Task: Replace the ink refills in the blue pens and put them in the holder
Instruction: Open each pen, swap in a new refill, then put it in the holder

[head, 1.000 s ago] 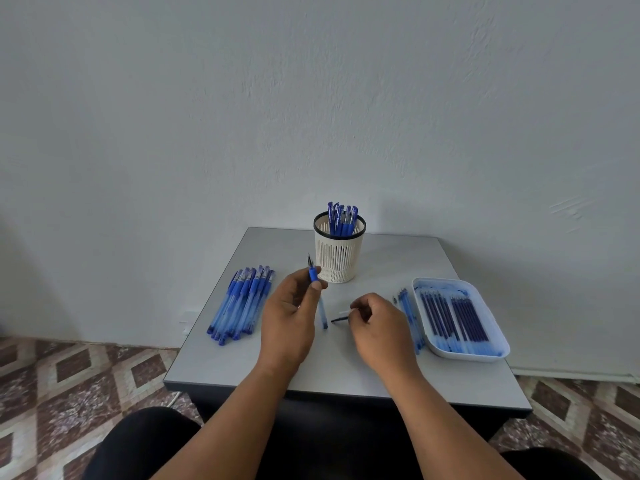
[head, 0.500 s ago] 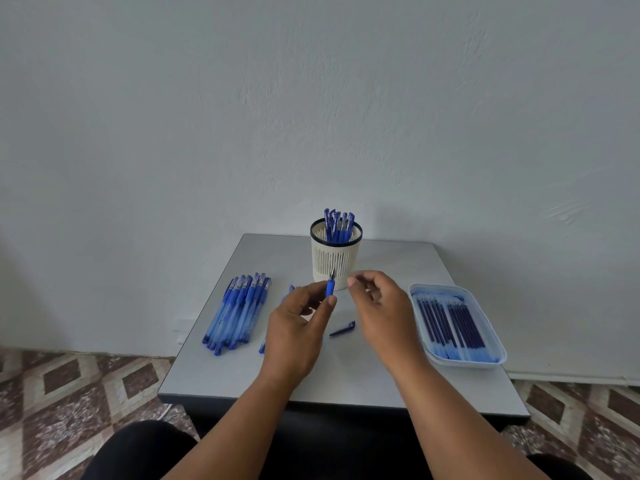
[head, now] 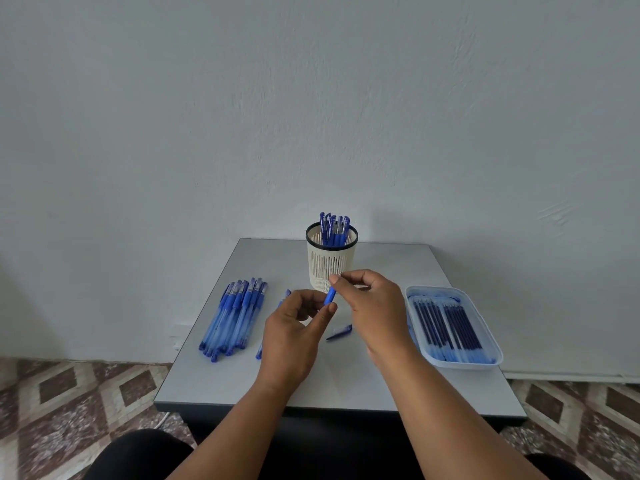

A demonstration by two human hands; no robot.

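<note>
Step in hand, by appearance: opening one pen point(head: 330, 296) at the tip end. Pinched in left hand point(head: 294, 336) by thumb and fingers at the blue rubbery grip; pinched at the top end by right hand point(head: 372, 308) fingertips, directly in front of holder point(head: 330, 263). Next: pull or unscrew tip section, then draw out refill; requires steady counter-hold. Cap point(head: 339, 332) lying on counter point(head: 225, 386) between hands. Translucent pens point(head: 233, 318) left of left hand; thin dark refills point(head: 446, 327) in glossy tray point(head: 460, 362) right of right hand. Holder: perforated cream cylinder, black rim.
</note>
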